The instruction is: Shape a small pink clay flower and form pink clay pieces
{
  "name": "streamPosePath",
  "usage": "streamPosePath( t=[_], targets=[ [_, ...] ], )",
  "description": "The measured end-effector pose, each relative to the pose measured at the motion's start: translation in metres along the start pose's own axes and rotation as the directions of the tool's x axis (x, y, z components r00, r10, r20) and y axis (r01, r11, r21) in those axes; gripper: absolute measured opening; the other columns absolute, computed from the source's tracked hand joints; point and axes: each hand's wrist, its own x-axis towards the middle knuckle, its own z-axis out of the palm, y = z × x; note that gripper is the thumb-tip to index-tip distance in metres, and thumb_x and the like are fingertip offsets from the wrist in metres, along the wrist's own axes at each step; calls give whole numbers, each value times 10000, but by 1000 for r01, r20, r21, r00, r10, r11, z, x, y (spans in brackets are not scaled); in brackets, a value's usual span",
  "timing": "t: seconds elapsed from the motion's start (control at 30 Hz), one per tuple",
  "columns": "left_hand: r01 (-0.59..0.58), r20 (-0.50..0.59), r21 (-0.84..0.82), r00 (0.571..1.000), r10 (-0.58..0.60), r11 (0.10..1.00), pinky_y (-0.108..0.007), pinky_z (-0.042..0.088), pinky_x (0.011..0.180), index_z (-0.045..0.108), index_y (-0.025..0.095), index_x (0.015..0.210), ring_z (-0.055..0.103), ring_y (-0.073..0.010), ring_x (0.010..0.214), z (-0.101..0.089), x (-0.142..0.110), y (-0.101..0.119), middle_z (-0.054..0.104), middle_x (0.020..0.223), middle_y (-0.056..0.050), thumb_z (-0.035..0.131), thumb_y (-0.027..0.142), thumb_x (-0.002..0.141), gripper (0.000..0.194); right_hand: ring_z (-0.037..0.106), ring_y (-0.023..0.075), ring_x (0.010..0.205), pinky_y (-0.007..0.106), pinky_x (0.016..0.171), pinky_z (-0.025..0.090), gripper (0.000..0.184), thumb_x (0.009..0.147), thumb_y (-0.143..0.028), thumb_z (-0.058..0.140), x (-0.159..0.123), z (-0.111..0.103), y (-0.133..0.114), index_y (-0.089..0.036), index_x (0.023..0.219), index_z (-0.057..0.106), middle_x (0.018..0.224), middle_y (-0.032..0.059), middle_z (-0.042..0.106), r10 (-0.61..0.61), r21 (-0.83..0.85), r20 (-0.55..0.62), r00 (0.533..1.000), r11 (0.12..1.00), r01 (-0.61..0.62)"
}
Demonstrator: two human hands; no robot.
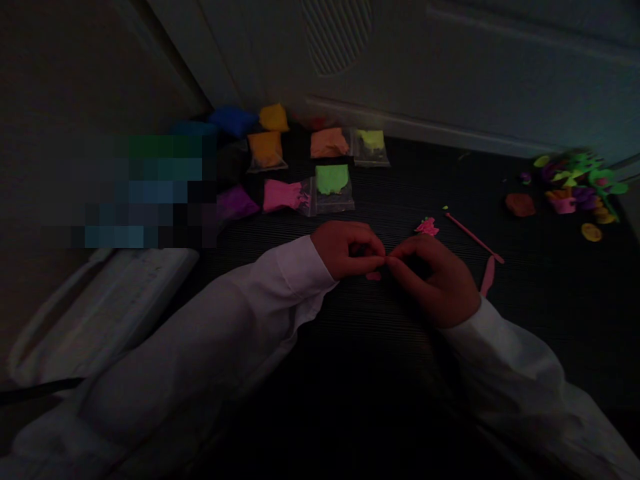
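Observation:
My left hand (350, 249) and my right hand (436, 277) meet fingertip to fingertip over the dark table, both closed in a pinch. Whatever sits between the tips is too small and dim to make out. Just under my left fingers lies a small flat pink clay piece (373, 275). Beyond my right hand rests a cluster of pink clay petals (427, 227) with bits of green. A thin pink modelling stick (473, 237) lies slantwise to the right, its lower end by a pink plastic knife (487, 275) that my right wrist partly hides.
Bags of coloured clay stand at the back left, among them pink (283, 195), green (332, 180) and orange (266, 148). Far right are a brown lump (520, 205), colourful clay flowers (575, 183) and a yellow disc (592, 232). A white case (110, 313) is at left.

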Motion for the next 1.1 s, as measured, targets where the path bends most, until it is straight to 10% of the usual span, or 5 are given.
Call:
streamPosePath(
  t=[1.1],
  targets=[
    [59, -4, -26, 998, -59, 998, -156, 296, 427, 622, 119, 702, 372, -30, 470, -3, 1, 5, 491, 578, 11, 551, 312, 659, 210, 521, 138, 720, 294, 695, 403, 59, 707, -215, 508, 0, -7, 2, -188, 712, 559, 737, 14, 566, -30, 32, -73, 997, 999, 32]
  ],
)
